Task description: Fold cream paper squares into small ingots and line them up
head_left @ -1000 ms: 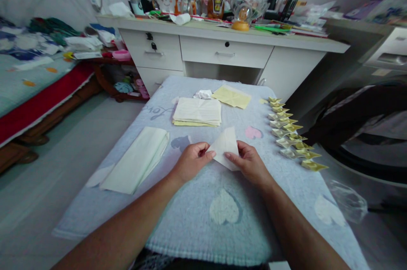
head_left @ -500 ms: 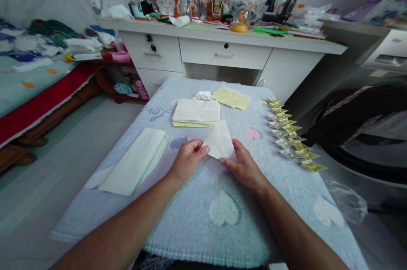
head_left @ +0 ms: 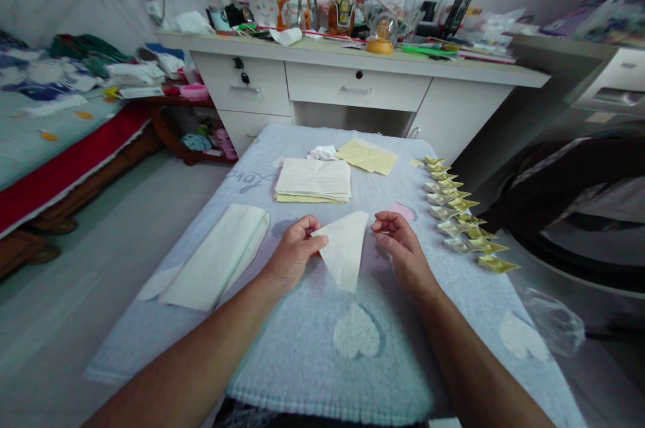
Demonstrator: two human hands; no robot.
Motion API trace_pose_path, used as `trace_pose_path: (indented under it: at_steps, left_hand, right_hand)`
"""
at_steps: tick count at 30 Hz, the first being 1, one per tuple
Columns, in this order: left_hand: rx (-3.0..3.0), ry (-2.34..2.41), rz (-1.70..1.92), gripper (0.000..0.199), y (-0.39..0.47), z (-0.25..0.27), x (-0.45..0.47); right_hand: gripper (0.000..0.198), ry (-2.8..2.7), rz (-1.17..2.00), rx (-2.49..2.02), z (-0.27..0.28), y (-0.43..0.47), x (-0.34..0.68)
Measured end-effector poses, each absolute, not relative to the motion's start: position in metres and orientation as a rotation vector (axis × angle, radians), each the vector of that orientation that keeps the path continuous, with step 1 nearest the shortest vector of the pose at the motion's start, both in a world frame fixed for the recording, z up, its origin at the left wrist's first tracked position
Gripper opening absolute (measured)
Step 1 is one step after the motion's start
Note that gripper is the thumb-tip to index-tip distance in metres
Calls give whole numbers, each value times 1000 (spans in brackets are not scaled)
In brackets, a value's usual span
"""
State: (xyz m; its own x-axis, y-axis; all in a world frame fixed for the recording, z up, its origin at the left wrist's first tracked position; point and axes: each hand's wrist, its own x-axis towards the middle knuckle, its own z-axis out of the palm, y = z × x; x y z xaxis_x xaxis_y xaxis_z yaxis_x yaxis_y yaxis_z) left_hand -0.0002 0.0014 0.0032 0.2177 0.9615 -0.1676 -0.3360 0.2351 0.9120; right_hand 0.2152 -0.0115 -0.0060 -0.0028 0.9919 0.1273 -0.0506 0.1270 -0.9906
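A folded sheet of pale paper (head_left: pixel 347 246) is pinched at its left corner by my left hand (head_left: pixel 302 244), thumb on top. The paper has a slanted edge and points down toward me, above the cloth. Just off its right side is my right hand (head_left: pixel 398 240), holding nothing, its fingers curled but apart. Beyond the hands lies a stack of pale paper sheets (head_left: pixel 312 178), with yellow sheets at its bottom. Several folded paper boats (head_left: pixel 461 209), yellow and whitish, stand in rows along the right.
A blue patterned cloth (head_left: pixel 302 361) covers the table. On it lie a long folded white paper (head_left: pixel 219 257), a yellow sheet (head_left: pixel 367 156) and a crumpled white tissue (head_left: pixel 322 152). A cluttered white desk (head_left: pixel 357 85) stands behind, a washing machine (head_left: pixel 609 92) at right, a bed (head_left: pixel 60 125) at left.
My right hand has let go of the folded paper and moved slightly right. The paper has turned in my left hand, so that its point now faces down toward me.
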Motion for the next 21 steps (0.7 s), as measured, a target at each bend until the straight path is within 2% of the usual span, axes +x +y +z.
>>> trace_pose_path:
  at_steps: [3,10,16,21]
  left_hand:
    - [997,889,1024,27,0,3,0]
    - [1357,1001,858,21,0,1,0]
    - [1088,941,905,31,0,5,0]
    - [1115,1039,942,25,3,7,-3]
  right_hand:
    - [32,-1277,1019,-1117,-4,-13,216]
    - [34,-1685,1059,-1125,12,-20,211]
    - [38,-1799,1057,-1201,9,-20,202]
    - [40,-1710,1224,-1196,7,-23,199]
